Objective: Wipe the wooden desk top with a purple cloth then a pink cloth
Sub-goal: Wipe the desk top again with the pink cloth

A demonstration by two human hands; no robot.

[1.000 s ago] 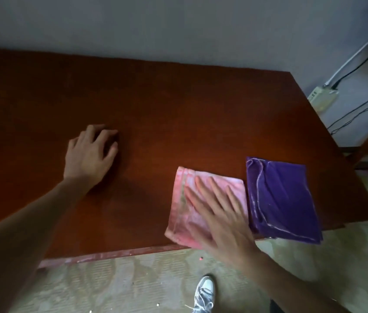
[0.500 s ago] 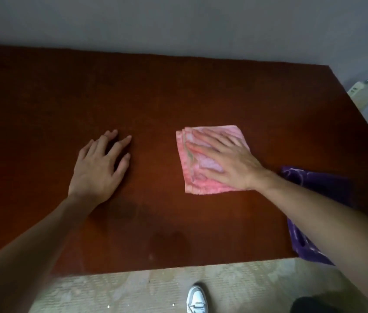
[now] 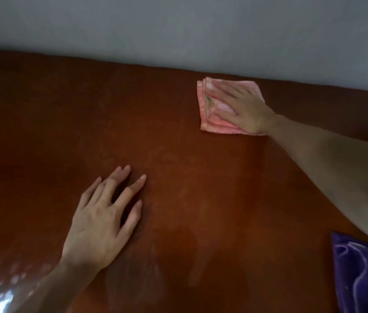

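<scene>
Wiping with the pink cloth (image 3: 214,118), folded and lying at the desk's far edge by the wall, the right hand (image 3: 244,109) pressed flat on it, fingers spread. Left hand (image 3: 101,220) braced on the wooden desk top (image 3: 42,132), fingers splayed; purple cloth (image 3: 363,274) set aside at near right. Second step judged in hand, a return stroke across unwiped wood next; no containers seen

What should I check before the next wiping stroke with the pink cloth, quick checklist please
1. Right hand flat on the pink cloth: ok.
2. Pink cloth folded and flat on the desk top: ok.
3. Left hand braced on bare wood, clear of the cloth: ok.
4. Purple cloth set aside at the near right, off the wiping path: ok.
5. Room to push farther back: not ok, the cloth is nearly at the wall.
6. Desk surface already clean: cannot tell, the picture is too dim.
</scene>
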